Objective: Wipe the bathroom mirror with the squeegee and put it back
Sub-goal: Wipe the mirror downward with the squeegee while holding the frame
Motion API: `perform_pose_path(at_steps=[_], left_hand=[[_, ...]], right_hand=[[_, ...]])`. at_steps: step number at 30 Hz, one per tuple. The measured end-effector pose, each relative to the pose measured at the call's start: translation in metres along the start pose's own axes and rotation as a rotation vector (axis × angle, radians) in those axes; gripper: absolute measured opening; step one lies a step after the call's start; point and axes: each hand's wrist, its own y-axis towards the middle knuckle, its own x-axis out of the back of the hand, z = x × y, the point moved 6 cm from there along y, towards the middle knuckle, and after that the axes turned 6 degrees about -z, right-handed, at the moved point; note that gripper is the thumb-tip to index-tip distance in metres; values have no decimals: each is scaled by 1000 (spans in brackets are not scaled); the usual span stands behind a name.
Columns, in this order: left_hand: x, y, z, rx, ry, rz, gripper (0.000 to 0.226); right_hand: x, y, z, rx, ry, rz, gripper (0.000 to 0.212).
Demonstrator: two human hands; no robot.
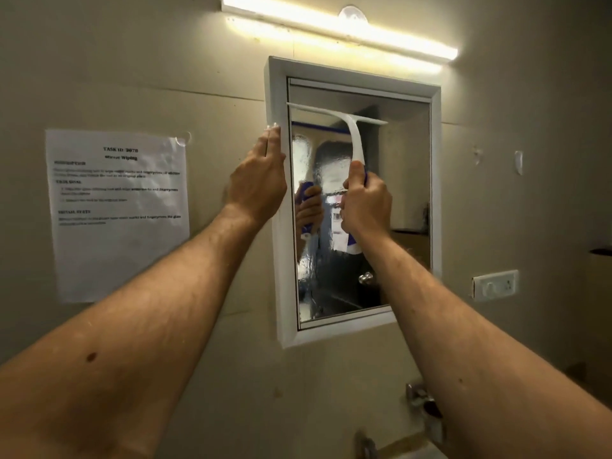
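The squeegee point(351, 140), white with a blue grip, stands upright against the mirror point(397, 180); its blade lies across the upper part of the glass, tilted down toward the right, its left tip at the inner edge of the white frame point(435, 193); the glass below the blade looks streaked and wet on its left side. On the wall to the left a printed sheet point(119, 213) is taped up; its heading reads "TASK ID: 9078", with what looks like "Mirror Wiping" beneath it; the smaller lines are too blurred to read. The right hand point(366, 202) is raised with the arm stretched out, fingers curled round the squeegee's handle and the thumb pressed up along the white neck. The left hand point(261, 180) is also raised, its fingers straight and together, pointing up and resting against the left side of the frame. A lit tube light point(337, 26) runs above the mirror; a switch plate point(495, 284) sits on the wall to the right.
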Motion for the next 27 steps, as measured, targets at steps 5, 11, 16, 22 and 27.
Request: perform_pose_path(at_steps=[5, 11, 16, 22, 27], left_hand=[[-7, 33, -4, 14, 45, -22, 49], [-24, 37, -1, 48, 111, -4, 54], [-39, 30, 6, 47, 87, -29, 64], [-45, 27, 14, 54, -8, -71, 63], [-46, 22, 17, 148, -114, -71, 63]], right_hand=[[-1, 30, 12, 47, -7, -36, 41], [-10, 49, 17, 88, -68, -33, 39], [-18, 55, 17, 76, -38, -40, 40], [-12, 37, -18, 82, -112, -14, 34], [-8, 48, -11, 105, -95, -50, 39]])
